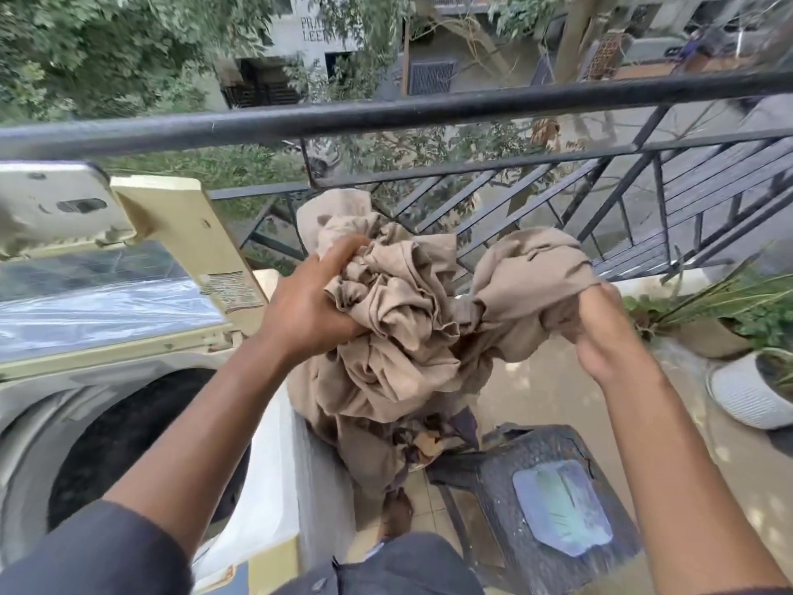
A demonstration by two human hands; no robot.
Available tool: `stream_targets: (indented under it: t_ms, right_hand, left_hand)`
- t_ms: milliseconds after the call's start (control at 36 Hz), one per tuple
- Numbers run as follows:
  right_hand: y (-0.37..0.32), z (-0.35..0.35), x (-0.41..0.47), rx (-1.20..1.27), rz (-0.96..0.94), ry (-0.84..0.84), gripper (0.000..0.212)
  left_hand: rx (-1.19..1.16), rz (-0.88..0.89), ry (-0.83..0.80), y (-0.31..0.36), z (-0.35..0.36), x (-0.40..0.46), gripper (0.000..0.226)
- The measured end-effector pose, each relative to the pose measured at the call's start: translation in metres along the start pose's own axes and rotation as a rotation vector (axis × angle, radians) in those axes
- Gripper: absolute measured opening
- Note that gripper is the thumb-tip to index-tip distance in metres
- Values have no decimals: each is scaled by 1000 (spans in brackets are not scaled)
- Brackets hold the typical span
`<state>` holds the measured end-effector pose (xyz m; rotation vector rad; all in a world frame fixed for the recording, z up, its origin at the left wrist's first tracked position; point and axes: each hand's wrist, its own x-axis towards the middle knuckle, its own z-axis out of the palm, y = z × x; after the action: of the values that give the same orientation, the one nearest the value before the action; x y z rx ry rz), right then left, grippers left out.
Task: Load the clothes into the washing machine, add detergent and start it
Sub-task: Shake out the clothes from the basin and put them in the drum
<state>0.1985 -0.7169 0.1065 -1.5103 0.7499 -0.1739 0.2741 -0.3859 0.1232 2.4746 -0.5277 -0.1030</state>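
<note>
A crumpled beige garment (412, 319) hangs bunched in the air in front of me, to the right of the washing machine. My left hand (309, 302) grips its left side and my right hand (600, 332) grips its right end. The lower part of the cloth droops toward the floor. The top-loading washing machine (38, 392) stands at the left with its dark drum opening (128, 440) exposed. Its lid (103, 294) is raised and partly covered in clear plastic.
A black metal balcony railing (386, 118) runs across ahead, close behind the cloth. A dark plastic stool (549, 500) stands low at the right. Potted plants (755, 380) sit on the floor at the far right. More dark clothes (433, 440) lie under the garment.
</note>
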Motion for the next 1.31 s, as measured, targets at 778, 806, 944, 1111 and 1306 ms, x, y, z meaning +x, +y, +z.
stream_targets:
  t_ms: [778, 806, 944, 1111, 1306]
  right_hand:
    - [-23, 127, -115, -910, -537, -484, 84]
    - [-25, 127, -114, -897, -539, -493, 84]
    - [-24, 108, -94, -475, -529, -548, 65]
    - [-1, 76, -55, -124, -433, -201, 30]
    - [104, 50, 23, -532, -21, -231, 68]
  left_hand:
    - [-156, 137, 51, 4, 8, -20, 78]
    - [-148, 122, 47, 5, 8, -20, 76]
    - [-176, 28, 68, -2, 9, -18, 87]
    - [-290, 19, 164, 1, -4, -18, 80]
    - [-420, 85, 181, 13, -32, -8, 68]
